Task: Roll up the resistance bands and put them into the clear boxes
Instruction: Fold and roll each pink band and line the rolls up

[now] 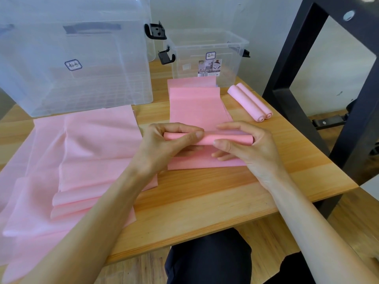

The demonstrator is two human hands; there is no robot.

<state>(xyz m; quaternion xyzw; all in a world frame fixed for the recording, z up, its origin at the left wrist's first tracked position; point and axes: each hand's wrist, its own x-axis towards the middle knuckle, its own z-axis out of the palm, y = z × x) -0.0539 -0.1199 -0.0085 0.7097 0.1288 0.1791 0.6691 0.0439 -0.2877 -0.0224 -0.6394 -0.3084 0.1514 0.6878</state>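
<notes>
Nearest, loose pale pink sheet bands (86, 152) are lying spread over the light wooden table (205, 193). Just beyond, the left hand (164, 144) and right hand (246, 144) are curling their fingers (188, 136) around a half-rolled pink rubber resistance band (207, 138), its flat tail (194, 103) stretching away. Keeping both ends level and the roll tight should prevent coning. Farther right, two finished pink rolls (249, 102) are waiting on the table. Behind are standing a small clear plastic box (207, 56) and a large clear plastic box (71, 58).
</notes>
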